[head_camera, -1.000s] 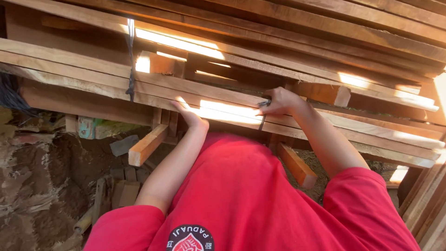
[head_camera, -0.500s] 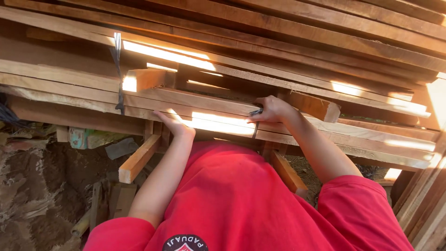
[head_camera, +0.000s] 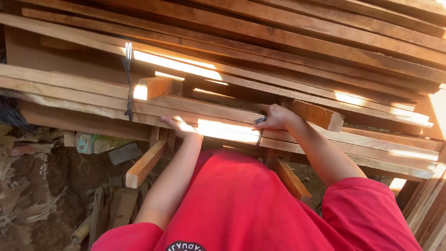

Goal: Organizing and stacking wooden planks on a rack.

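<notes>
Plank (head_camera: pixel 204 109) lies in the stack (head_camera: pixel 278 42) at chest height, its near edge sunlit, running from the tie (head_camera: pixel 127 81) on my left across to my right hand. From the left: dirt floor (head_camera: pixel 32 186) with scrap offcuts (head_camera: pixel 116 204) lying on it, well below the stack, with open room there. A black tie hangs down over the plank edges just left of a short block (head_camera: pixel 155 87) that sticks out of the stack end-on. Below that, a loose batten (head_camera: pixel 145 163) slopes down toward me, just beside my left forearm.

My left hand (head_camera: pixel 182 126) is palm-up under the plank's lower edge, fingers (head_camera: pixel 169 121) pressed together and flat against the wood. Between my hands the edge is bare and brightly lit.

My right hand (head_camera: pixel 275 117) sits on the same edge, fingers curled over it and pinching a small dark thing (head_camera: pixel 260 120); I cannot tell what it is. Just right of that hand another block (head_camera: pixel 318 115) juts out, touching my wrist area. Further right the layered edges run on, tight together, with little gap between them.
</notes>
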